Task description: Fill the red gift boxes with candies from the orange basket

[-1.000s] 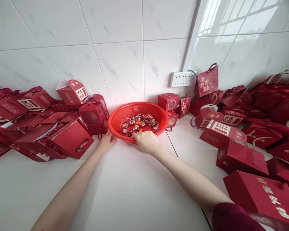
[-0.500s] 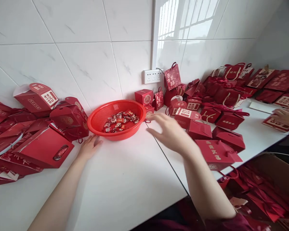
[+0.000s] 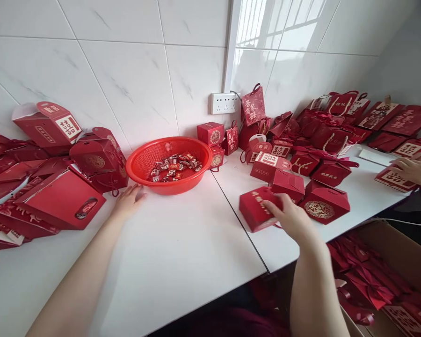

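My right hand point(image 3: 294, 216) grips a red gift box point(image 3: 253, 213) with gold lettering by its upper right side, at the seam between the two tables. My left hand point(image 3: 127, 202) lies on the white table, fingers loosely spread and holding nothing, beside the red plastic basket point(image 3: 170, 187). Inside the basket is a layer of small wrapped candies point(image 3: 174, 166). Just right of the gripped box stand a red box with a round gold emblem point(image 3: 323, 208) and another closed red box point(image 3: 287, 185).
Stacked red boxes point(image 3: 61, 196) fill the left side. More gift boxes and bags point(image 3: 331, 135) line the back right. A co-worker's hand point(image 3: 410, 171) rests on a box at far right. Below the table edge, a carton point(image 3: 389, 234) holds red packaging.
My right hand has moved right and down and taken hold of the lettered red box, which has shifted left from the table's front edge. My left hand stays beside the basket.
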Demonstrator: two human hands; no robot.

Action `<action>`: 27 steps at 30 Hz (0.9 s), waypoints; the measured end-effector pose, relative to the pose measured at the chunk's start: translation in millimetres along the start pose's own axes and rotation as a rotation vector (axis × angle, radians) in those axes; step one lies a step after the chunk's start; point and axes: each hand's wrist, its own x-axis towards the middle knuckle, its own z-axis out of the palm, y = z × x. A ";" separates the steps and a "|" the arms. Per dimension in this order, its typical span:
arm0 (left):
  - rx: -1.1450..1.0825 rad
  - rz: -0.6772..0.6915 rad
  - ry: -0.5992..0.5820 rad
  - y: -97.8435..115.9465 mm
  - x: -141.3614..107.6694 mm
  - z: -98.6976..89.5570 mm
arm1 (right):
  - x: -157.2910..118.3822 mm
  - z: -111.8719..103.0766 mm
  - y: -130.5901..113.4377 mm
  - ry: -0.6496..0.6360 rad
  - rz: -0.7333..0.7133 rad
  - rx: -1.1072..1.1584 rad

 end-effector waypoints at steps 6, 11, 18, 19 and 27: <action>-0.004 -0.011 0.150 12.1 -20.4 -28.7 | -2.9 10.9 -81.9 0.032 -0.644 0.114; -0.032 0.074 0.450 35.2 -54.3 -73.5 | -10.7 11.5 -130.5 -0.195 -1.093 0.236; -0.301 0.456 0.465 101.1 -117.7 -100.4 | -13.1 62.7 -156.4 -0.243 -1.405 0.258; -0.327 0.478 0.388 107.3 -123.5 -98.1 | -13.6 70.3 -154.1 -0.217 -1.438 0.275; -0.449 0.546 0.087 112.8 -139.1 -71.6 | -21.7 94.3 -136.8 0.078 -1.614 0.351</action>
